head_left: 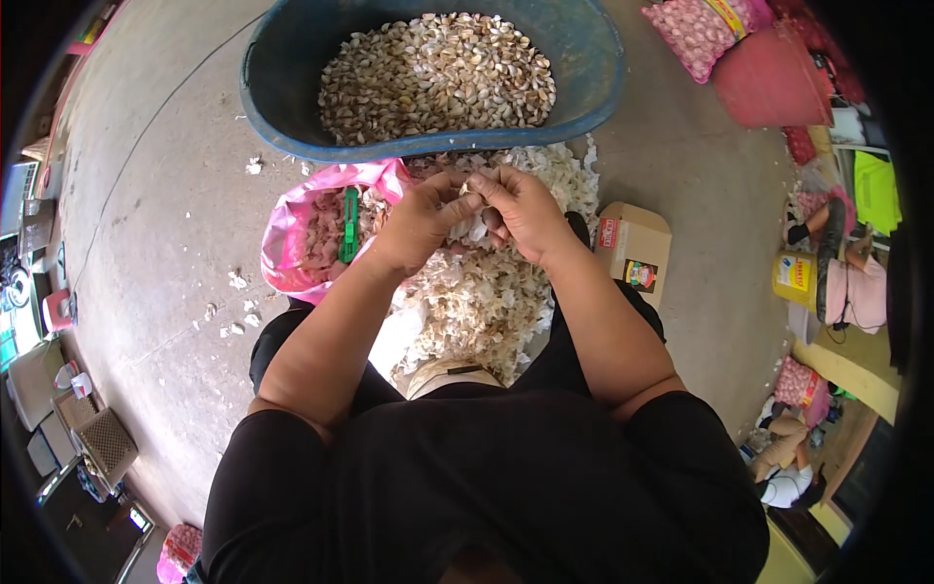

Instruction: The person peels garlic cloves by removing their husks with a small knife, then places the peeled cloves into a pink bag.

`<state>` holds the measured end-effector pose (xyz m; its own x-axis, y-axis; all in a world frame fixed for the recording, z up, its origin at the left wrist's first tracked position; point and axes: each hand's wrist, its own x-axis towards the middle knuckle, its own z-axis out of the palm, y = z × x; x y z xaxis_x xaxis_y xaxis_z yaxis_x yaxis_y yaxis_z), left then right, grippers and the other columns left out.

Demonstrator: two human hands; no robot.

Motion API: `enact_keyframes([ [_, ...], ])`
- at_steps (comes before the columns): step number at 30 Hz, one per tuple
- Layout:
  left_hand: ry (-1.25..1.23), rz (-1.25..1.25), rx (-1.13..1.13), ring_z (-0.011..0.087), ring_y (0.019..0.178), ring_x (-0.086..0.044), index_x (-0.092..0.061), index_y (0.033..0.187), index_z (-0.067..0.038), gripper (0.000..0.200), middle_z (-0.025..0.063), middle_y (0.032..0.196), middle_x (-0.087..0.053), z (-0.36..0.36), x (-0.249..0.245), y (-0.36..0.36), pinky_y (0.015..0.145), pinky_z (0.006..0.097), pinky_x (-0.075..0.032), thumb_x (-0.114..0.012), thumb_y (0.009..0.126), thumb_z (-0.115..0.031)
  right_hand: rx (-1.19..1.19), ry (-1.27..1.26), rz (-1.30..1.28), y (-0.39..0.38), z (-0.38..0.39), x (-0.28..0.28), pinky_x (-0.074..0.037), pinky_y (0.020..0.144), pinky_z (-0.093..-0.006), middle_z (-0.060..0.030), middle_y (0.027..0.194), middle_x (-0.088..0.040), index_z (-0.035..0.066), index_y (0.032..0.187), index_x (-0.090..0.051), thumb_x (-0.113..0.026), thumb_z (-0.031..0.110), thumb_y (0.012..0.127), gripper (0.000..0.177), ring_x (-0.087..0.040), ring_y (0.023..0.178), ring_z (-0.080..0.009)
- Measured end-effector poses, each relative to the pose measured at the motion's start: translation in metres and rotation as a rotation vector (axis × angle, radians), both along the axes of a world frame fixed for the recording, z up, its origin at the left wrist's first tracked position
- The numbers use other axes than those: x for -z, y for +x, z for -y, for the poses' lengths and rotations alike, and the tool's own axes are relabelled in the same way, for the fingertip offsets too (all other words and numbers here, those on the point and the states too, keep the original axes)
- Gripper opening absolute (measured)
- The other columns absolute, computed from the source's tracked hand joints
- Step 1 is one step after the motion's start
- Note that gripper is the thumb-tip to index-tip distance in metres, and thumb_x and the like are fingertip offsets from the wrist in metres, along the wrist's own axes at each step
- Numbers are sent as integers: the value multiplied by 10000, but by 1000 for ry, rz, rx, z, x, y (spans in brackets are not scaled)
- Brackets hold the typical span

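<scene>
My left hand [423,222] and my right hand [525,216] meet over a heap of garlic skins [477,302]. Their fingertips pinch a small pale piece of garlic [466,191], mostly hidden by the thumbs and fingers. Both hands are closed. Just beyond them stands a large blue tub [428,152] with many loose garlic cloves [438,78] in it. Left of my left hand is an open pink bag [282,243] with reddish-purple contents, partly covered by my forearm. A green cutter-like tool [349,226] lies on top of those contents.
An opened cardboard box [634,248] lies right of my right forearm. Scraps of skin [236,280] dot the concrete floor at left. Far right are a red tub [773,76], a net bag of garlic [696,34], a yellow container [796,275] and seated people [861,292].
</scene>
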<state>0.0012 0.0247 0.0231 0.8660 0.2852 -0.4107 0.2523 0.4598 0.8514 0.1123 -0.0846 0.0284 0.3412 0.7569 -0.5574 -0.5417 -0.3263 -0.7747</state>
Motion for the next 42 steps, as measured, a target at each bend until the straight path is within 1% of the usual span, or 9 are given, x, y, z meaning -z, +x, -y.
enact_keyframes([
  [5, -150, -111, -290, 67, 611, -499, -530, 1025, -1, 246, 12, 763, -553, 6, 3, 2, 543, 193, -411, -464, 875, -185, 11, 217, 605, -16, -6, 16, -454, 574, -262, -48, 733, -555, 16, 866, -527, -613, 202, 785, 221, -552, 638, -120],
  [6, 60, -106, -224, 65, 588, -483, -544, 1003, 3, 232, 14, 767, -553, 5, 7, 1, 535, 195, -397, -460, 877, -173, 7, 196, 698, -18, -6, 18, -456, 674, -270, -77, 767, -576, -2, 933, -519, -603, 176, 785, 247, -583, 744, -171],
  [12, 491, -207, -21, 98, 696, -520, -545, 989, 2, 230, 90, 775, -579, -4, 4, -3, 611, 249, -431, -485, 845, -167, 13, 239, 872, -18, -8, 6, -452, 623, -325, -145, 729, -568, -6, 909, -511, -555, 141, 804, 186, -585, 700, -282],
  [15, 824, 55, -106, 139, 774, -548, -523, 1034, 6, 262, 117, 865, -586, -1, 9, -4, 683, 282, -444, -501, 829, -156, -105, 89, 1010, -12, -6, 2, -435, 564, -369, -162, 666, -549, -5, 832, -496, -545, 133, 799, 150, -557, 633, -328],
  [21, 505, 156, 169, 139, 827, -536, -468, 1093, 0, 296, 90, 922, -572, -12, 9, -10, 709, 277, -438, -516, 833, -132, -312, 103, 1268, -8, 0, -2, -404, 500, -329, -171, 626, -523, -1, 758, -483, -556, 88, 755, 115, -504, 533, -309],
  [24, 245, 99, 133, 98, 757, -517, -480, 1010, -11, 207, 43, 844, -557, -7, 6, -9, 646, 234, -428, -492, 860, -153, -298, 135, 1170, -11, 0, -3, -394, 494, -405, -176, 593, -516, 1, 656, -457, -587, 145, 697, 198, -521, 556, -346],
  [33, -278, 131, -245, 84, 632, -512, -491, 887, -64, 97, 8, 727, -522, 16, 7, -8, 529, 207, -429, -451, 882, -152, -95, 197, 1135, -18, -2, -3, -386, 449, -361, -149, 557, -503, 8, 612, -450, -589, 139, 700, 210, -494, 492, -327],
  [36, 167, 54, -260, 83, 627, -511, -494, 857, -57, 103, 6, 722, -525, 22, 5, -7, 519, 198, -424, -445, 882, -144, -87, 215, 1206, -20, -3, 6, -376, 439, -334, -153, 559, -495, 9, 625, -470, -595, 144, 712, 204, -482, 452, -263],
  [42, -95, 114, -212, 53, 528, -452, -482, 814, -44, 111, 11, 678, -522, 11, 0, -12, 448, 182, -363, -491, 867, -141, -90, 200, 642, -19, -1, 5, -319, 424, -246, -4, 507, -433, -4, 674, -519, -576, 112, 758, 154, -376, 485, -51],
])
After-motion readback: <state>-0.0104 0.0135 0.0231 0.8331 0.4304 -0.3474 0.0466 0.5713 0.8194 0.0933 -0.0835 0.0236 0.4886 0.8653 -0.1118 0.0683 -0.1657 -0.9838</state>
